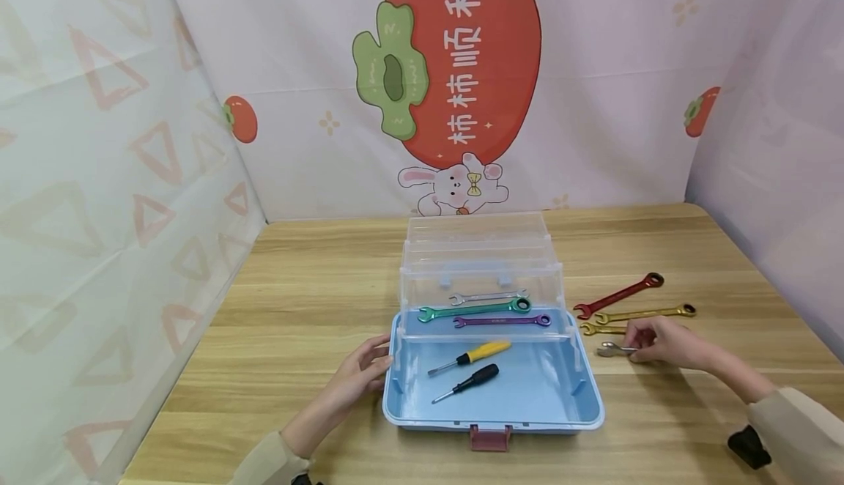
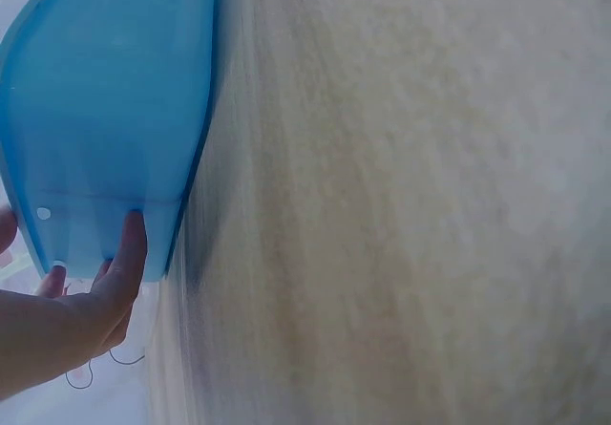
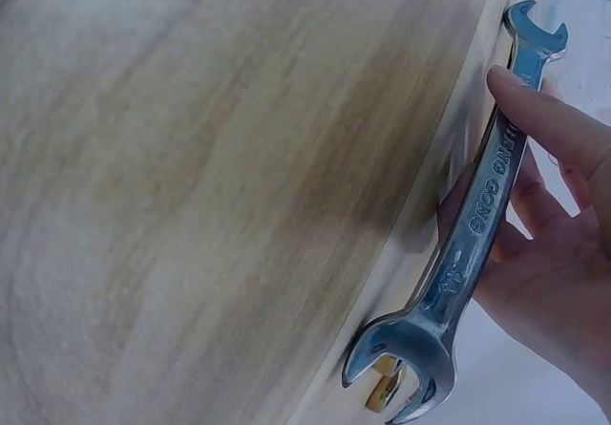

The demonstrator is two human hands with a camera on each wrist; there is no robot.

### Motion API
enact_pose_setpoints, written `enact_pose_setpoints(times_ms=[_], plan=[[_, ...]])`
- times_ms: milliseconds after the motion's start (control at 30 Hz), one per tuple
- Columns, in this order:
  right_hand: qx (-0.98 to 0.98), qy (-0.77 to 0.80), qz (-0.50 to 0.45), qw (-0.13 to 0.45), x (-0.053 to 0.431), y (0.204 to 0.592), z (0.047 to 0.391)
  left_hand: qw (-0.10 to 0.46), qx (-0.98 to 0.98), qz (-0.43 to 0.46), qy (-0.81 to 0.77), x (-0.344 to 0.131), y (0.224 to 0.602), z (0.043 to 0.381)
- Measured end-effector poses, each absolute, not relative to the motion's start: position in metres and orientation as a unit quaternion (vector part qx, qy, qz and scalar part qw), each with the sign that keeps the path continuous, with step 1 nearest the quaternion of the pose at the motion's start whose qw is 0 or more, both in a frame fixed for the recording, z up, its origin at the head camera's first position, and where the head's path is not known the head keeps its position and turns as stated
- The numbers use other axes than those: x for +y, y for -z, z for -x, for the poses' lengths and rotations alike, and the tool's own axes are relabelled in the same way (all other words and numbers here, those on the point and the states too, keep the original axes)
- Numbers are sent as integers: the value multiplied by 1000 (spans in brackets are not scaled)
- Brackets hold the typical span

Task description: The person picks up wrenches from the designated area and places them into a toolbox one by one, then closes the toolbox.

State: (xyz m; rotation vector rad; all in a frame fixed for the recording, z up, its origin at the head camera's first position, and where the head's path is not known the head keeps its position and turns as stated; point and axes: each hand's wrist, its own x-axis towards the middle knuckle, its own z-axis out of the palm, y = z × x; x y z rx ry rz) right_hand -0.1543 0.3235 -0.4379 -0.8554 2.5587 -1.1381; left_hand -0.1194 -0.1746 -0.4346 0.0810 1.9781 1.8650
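Note:
My right hand (image 1: 669, 342) pinches a silver double open-end wrench (image 3: 482, 201) between thumb and fingers, close over the table to the right of the toolbox. Both its jaws show in the right wrist view. At the blue toolbox (image 1: 491, 424), my left hand (image 1: 363, 368) touches the left wall, fingertips laid on the outside. Inside the box lie a yellow-handled screwdriver (image 1: 484, 352) and a black-handled screwdriver (image 1: 481, 376). Toward the back of the box are a silver wrench (image 1: 488, 298), a green ratchet wrench (image 1: 475, 310) and a purple wrench (image 1: 502, 321).
Beyond my right hand lie a red ratchet wrench (image 1: 616, 297), a gold ratchet wrench (image 1: 646, 314) and another gold wrench (image 1: 605, 330), partly hidden by the hand. The toolbox's clear lid (image 1: 478, 228) stands open at the back. A pink latch (image 1: 490, 439) hangs in front.

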Motion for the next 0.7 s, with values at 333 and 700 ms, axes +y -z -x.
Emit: enact_pose_setpoints(times_ms=[333, 700], plan=[[869, 382, 298, 102, 322, 436, 155, 206, 717, -22, -666, -175, 435, 119], [855, 393, 329, 80, 319, 423, 161, 205, 712, -23, -671, -173, 432, 119]])
